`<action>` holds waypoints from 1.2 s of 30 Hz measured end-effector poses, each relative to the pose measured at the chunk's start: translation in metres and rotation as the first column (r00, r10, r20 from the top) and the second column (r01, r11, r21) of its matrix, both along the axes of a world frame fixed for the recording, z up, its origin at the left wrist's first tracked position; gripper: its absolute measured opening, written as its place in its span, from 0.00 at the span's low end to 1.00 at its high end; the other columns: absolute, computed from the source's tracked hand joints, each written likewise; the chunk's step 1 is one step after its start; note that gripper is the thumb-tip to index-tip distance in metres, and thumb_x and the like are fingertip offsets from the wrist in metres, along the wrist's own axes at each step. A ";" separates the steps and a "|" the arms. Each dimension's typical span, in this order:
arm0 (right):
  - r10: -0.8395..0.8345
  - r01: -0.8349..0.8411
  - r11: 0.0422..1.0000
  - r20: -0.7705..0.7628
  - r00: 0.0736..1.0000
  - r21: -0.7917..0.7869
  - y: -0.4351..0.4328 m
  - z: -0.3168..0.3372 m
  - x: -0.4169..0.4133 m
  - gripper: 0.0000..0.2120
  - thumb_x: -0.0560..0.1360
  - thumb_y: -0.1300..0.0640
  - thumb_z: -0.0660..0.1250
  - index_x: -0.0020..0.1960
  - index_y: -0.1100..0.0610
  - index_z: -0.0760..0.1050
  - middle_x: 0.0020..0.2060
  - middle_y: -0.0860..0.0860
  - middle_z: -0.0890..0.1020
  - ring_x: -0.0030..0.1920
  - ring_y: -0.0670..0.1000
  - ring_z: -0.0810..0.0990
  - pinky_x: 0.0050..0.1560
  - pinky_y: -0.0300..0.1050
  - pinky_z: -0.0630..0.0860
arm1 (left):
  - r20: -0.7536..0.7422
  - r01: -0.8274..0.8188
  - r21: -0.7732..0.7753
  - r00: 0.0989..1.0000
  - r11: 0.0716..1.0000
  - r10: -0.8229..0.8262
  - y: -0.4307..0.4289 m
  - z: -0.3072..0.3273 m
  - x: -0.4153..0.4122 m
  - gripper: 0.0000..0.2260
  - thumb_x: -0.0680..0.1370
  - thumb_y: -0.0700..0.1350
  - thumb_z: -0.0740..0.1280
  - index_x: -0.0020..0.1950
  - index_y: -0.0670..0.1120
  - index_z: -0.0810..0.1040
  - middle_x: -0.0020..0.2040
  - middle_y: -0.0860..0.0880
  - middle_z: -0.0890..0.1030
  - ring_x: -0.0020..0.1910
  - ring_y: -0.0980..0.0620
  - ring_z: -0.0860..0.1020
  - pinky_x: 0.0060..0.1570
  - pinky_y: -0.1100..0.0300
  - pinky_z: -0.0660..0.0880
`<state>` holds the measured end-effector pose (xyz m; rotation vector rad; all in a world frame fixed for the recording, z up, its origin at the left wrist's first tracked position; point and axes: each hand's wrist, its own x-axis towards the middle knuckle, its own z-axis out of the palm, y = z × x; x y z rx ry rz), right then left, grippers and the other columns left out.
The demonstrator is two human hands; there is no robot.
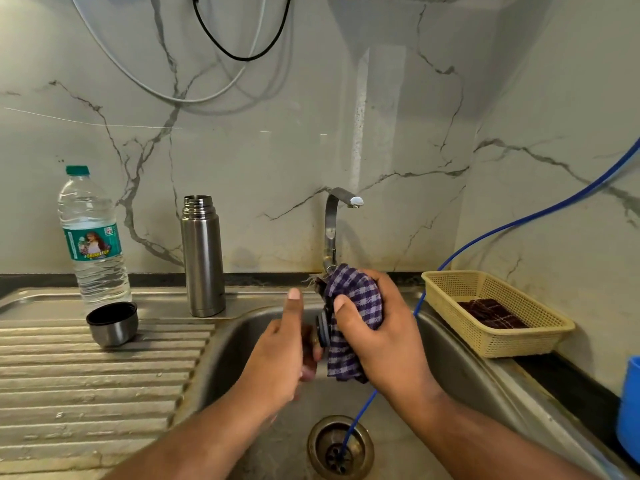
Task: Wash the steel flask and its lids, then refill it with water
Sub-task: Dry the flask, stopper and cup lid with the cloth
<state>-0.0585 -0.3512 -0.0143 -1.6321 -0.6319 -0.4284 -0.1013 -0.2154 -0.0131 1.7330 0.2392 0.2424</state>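
Holding over sink basin point(242, 327): R hand point(384, 327) grips checked cloth point(356, 289), fingers curled round it, cloth bunched against inner lid point(322, 327); L hand point(280, 355) holds that lid from the other side, fingers curled under, thumb stuck up free; lid mid-air, in front of tap point(332, 220) base; steel flask point(203, 258) upright, mouth open, at basin's back-left rim; cup lid point(112, 323) mouth-up on ribbed drainboard point(86, 382), near water bottle point(93, 244), well apart from basin edge; basket point(519, 344) w/ dark cloth on right ledge, just beside rim; blue hose point(519, 220) drops past right rim into drain point(341, 445); drainboard front-left bare.
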 end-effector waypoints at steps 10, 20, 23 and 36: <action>0.027 0.042 0.981 0.349 0.937 -0.189 0.002 -0.008 -0.001 0.21 0.77 0.46 0.68 0.68 0.51 0.72 0.58 0.44 0.80 0.58 0.48 0.81 0.55 0.46 0.79 | 0.017 0.058 -0.091 0.998 0.994 -0.057 -0.003 0.000 -0.007 0.21 0.85 0.58 0.52 0.46 0.45 0.75 0.27 0.52 0.71 0.24 0.54 0.68 0.24 0.63 0.64; 0.188 -0.114 0.959 -0.280 0.941 0.260 0.002 0.001 0.003 0.07 0.82 0.49 0.64 0.60 0.43 0.76 0.48 0.43 0.86 0.50 0.43 0.85 0.51 0.42 0.80 | 0.458 -0.209 0.768 0.841 0.606 -0.290 0.009 -0.005 0.003 0.18 0.83 0.61 0.40 0.44 0.60 0.66 0.31 0.57 0.72 0.35 0.58 0.76 0.34 0.66 0.70; 0.123 -0.086 0.978 -0.191 0.974 0.190 0.000 0.003 0.001 0.08 0.82 0.48 0.64 0.61 0.46 0.75 0.47 0.42 0.85 0.49 0.43 0.85 0.48 0.39 0.80 | 0.431 -0.098 0.687 0.852 0.720 -0.296 0.004 -0.003 -0.002 0.18 0.83 0.61 0.44 0.45 0.59 0.70 0.34 0.55 0.76 0.40 0.59 0.78 0.37 0.65 0.73; 0.245 -0.245 0.970 -0.015 0.969 -0.004 0.001 0.000 -0.002 0.30 0.71 0.32 0.70 0.63 0.51 0.74 0.51 0.47 0.84 0.53 0.50 0.84 0.53 0.46 0.82 | 0.034 0.084 -0.106 0.996 0.991 -0.081 -0.003 0.001 -0.003 0.21 0.86 0.55 0.51 0.49 0.42 0.73 0.28 0.48 0.66 0.22 0.55 0.61 0.24 0.62 0.58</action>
